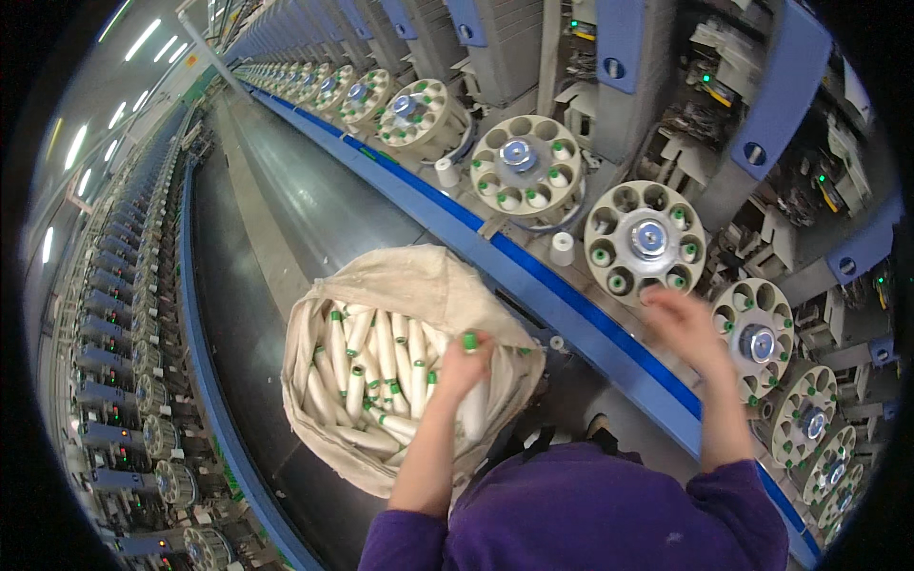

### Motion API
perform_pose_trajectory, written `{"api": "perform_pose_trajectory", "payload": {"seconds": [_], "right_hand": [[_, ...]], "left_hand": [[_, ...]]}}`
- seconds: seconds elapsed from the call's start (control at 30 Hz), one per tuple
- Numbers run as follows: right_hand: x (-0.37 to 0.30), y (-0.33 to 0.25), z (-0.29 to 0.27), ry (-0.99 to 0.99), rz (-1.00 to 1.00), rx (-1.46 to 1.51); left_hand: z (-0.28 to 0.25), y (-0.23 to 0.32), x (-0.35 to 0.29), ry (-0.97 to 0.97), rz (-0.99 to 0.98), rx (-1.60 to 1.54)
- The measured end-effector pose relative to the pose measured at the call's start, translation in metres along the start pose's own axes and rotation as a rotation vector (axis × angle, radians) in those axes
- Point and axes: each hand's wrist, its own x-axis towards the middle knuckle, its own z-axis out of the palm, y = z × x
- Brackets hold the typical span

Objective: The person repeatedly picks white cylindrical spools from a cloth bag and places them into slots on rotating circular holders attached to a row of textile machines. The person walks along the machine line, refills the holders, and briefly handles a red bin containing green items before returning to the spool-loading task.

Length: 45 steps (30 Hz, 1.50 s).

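Observation:
My left hand is closed round a white yarn bobbin, whose green tip sticks up above the fingers. It is over the right side of a cream cloth sack filled with several white yarn bobbins with green ends. My right hand, smeared by motion, is at the lower rim of a round cream bobbin magazine with a silver hub. Its fingertips partly cover a bottom pocket, and whether they hold anything is hidden. Some of the magazine's pockets hold green-tipped bobbins; others are vacant.
More round magazines line the winding machine on both sides of this one. A blue rail runs along its front, with a white yarn cone standing beyond it. Another machine row stands across the dark aisle floor.

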Motion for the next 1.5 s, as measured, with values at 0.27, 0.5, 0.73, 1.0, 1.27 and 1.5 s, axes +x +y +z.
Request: {"api": "perform_pose_trajectory", "payload": {"seconds": [0.27, 0.5, 0.73, 1.0, 1.27, 1.5], "right_hand": [[0.070, -0.016, 0.293, -0.485, -0.328, -0.596], [0.076, -0.007, 0.333, -0.321, -0.233, -0.830], [0.028, -0.010, 0.360, -0.316, -0.270, -0.714], [0.063, 0.006, 0.347, -0.412, 0.085, -0.445], [0.054, -0.063, 0.255, -0.546, 0.369, 0.784], [0.058, -0.057, 0.177, -0.543, 0.537, 0.389]], "left_hand": [[-0.177, -0.072, -0.015, 0.363, -0.194, -0.227], [-0.186, -0.072, -0.011, 0.214, -0.206, -0.308], [-0.197, -0.057, 0.011, 0.059, -0.200, -0.379], [-0.244, -0.075, 0.011, 0.133, -0.143, -0.415], [-0.192, 0.007, 0.025, -0.060, -0.052, -0.687], [-0.116, 0.087, 0.069, -0.208, 0.221, -0.882]]}}
